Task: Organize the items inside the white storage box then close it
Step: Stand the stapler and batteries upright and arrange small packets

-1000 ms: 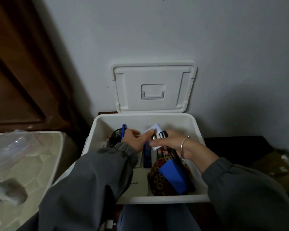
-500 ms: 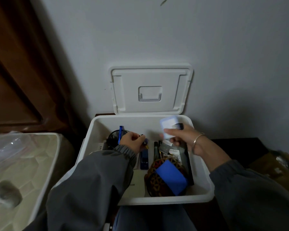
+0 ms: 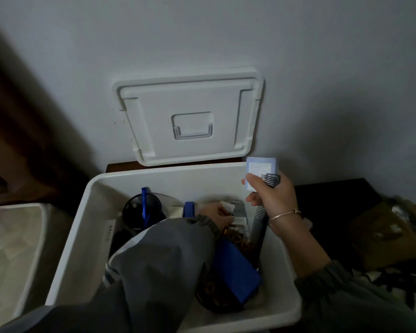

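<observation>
Above the white plastic box [image 3: 88, 227], your right hand [image 3: 273, 199] holds a pale-blue card [image 3: 262, 166] and black comb [image 3: 271, 179] clear, seemingly so your left hand [image 3: 215, 212], grip unclear, can sort.

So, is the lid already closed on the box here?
No, the lid leans upright against the wall behind the open box.

The white plastic storage box [image 3: 82, 236] stands open, its flat white lid [image 3: 190, 104] leaning on the wall behind. Above the box's far right corner, the right hand [image 3: 271, 198] grips a pale blue rectangular packet [image 3: 262, 167] and a dark plastic comb [image 3: 258, 227]. The left hand [image 3: 216, 212] reaches among the contents; whether it holds anything is unclear.
</observation>
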Available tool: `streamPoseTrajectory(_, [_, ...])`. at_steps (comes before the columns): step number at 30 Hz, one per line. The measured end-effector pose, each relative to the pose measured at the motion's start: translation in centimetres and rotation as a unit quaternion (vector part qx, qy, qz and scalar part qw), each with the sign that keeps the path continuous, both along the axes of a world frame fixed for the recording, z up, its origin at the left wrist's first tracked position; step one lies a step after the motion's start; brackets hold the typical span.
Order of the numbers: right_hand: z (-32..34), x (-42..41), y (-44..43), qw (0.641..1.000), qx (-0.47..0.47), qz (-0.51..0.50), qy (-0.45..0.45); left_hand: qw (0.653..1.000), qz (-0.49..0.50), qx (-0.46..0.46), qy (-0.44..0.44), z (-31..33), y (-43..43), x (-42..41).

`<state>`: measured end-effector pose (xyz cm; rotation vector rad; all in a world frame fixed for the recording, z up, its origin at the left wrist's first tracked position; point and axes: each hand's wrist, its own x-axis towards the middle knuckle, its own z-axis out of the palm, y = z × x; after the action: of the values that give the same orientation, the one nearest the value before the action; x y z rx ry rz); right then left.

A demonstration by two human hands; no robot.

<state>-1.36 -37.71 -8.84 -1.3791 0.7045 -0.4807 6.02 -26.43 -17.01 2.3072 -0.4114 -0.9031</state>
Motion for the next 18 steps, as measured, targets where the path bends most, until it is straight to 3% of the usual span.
streamPoseTrajectory(3, [-0.4,-0.3,0.2,0.999,-0.032,-0.025,-0.021,0.995,-0.079,0.037,-0.042,-1.2,-1.5,0.6])
streamPoseTrajectory(8, [-0.7,-0.8,0.3,0.997,-0.069,-0.036,-0.023,0.985,-0.031,0.060,-0.157,-2.5,-1.8,1.6])
streamPoseTrajectory(11, [-0.6,-0.9,0.3,0.997,-0.072,-0.029,-0.026,0.979,-0.045,0.087,-0.177,-3.1,-2.0,1.2])
streamPoseTrajectory(18, [-0.5,-1.0,0.4,0.997,-0.072,-0.028,-0.027,0.985,-0.011,0.018,-0.172,-3.6,-2.6,1.2])
